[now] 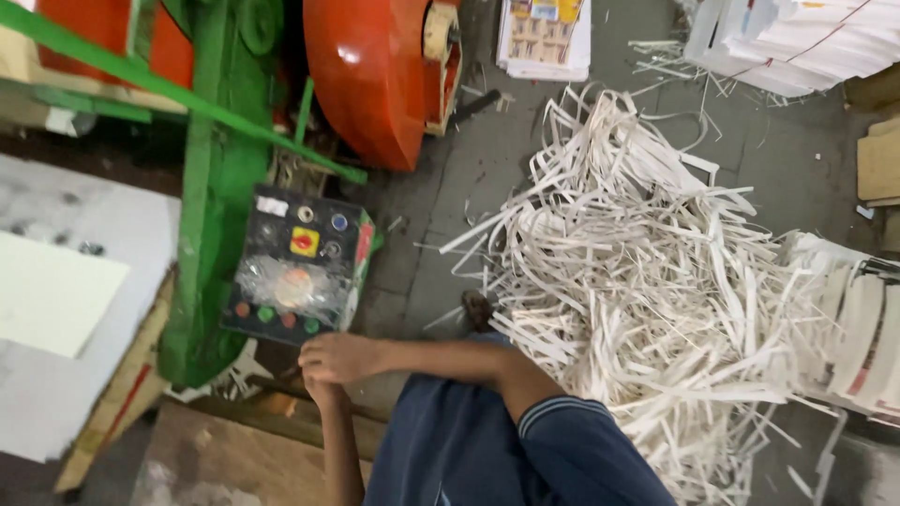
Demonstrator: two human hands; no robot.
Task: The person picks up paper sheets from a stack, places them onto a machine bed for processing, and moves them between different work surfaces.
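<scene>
**Mia:** Looking down from the person's head, which parts are hard to see?

**Ben:** The two hands meet just under the control box (298, 270). The right hand (339, 357) lies on top, its fingers curled over at the box's bottom edge. The left hand (320, 386) is tucked beneath it, so nobody can tell if its fingers are open or closed, or if they hold anything. The right hand does not seem to grip anything, but its fingertips are hidden too.

**Mia:** And the box?

**Ben:** It is dark, wrapped in shiny clear plastic, and leans on the green machine frame (208, 187). The plastic glares, so some buttons blur. One yellow square with a red knob shows, and about four small round buttons run along the bottom (red and green ones).

**Mia:** What is cut off?

**Ben:** The big orange machine cover (370, 75) runs off the top. The white paper stacks (797, 42) run off the top right corner.

**Mia:** What is the floor like?

**Ben:** Grey, dusty concrete (441, 253). One huge pile of white paper strips (647, 272) covers the right side, too many strips to count. One sandalled foot (477, 307) peeks out at its edge. A wooden board (234, 450) lies at the bottom left, and a pale sheet (52, 295) sits on the table at the left.

**Mia:** And the clothes?

**Ben:** Dark blue, with a short sleeve (591, 450).
</scene>
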